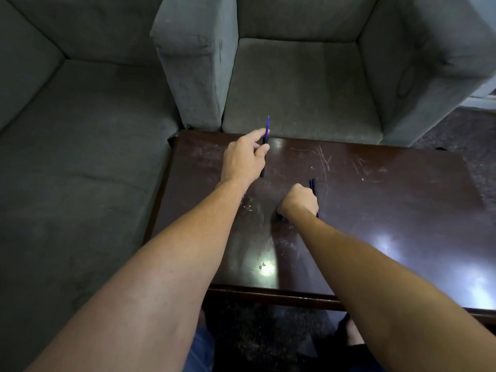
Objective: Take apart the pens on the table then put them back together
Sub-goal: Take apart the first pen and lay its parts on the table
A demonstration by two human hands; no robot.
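My left hand [245,157] grips a dark pen barrel [263,170] above the far left part of the dark wooden table [375,210]. A thin blue refill [267,127] sticks up out of the barrel past my fingers. My right hand [299,201] is curled on the tabletop near its middle, holding dark pen parts [313,186]. One dark piece pokes out beyond the knuckles and another dark end [281,217] shows by the wrist. How many pieces that hand holds is hidden.
Grey upholstered sofa seats [295,84] stand just behind the table, and another sofa seat [80,157] runs along its left edge. The tabletop is scratched and glossy with light glare. My knees and the dark floor [255,331] lie below the near edge.
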